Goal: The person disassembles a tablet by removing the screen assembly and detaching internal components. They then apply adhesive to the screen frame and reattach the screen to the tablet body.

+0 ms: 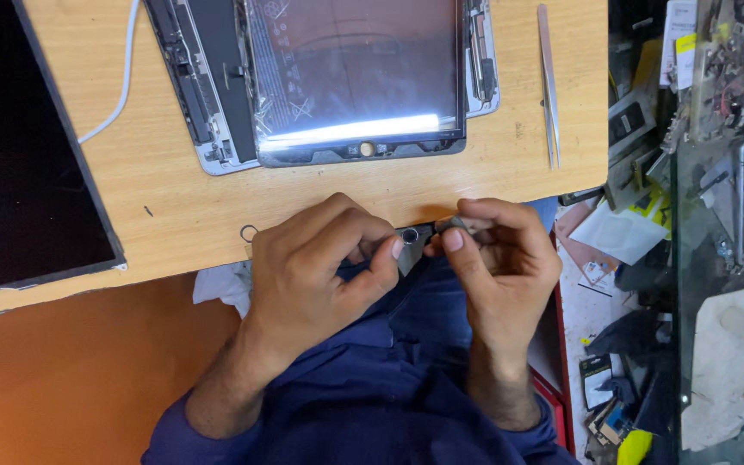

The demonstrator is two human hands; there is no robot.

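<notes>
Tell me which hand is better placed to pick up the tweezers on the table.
Right, probably. The tweezers lie near the table's right edge, beyond the right hand. The left hand sits further left; both pinch a small grey part.

1. Table [441,185]: wood-grain laminate, light tan, smooth, faintly scuffed.
2. Tablet [337,77]: opened; glass panel glossy, reflecting a bright light strip; frame looks like matt grey metal.
3. Tweezers [548,82]: bare metal, satin sheen.
4. Small part [412,239] between left hand [320,275] and right hand [497,263]: grey, dull, metallic-looking.
5. Dark screen panel [19,155]: black, matt.
6. Sleeves [372,405]: blue woven cloth, matt.
</notes>
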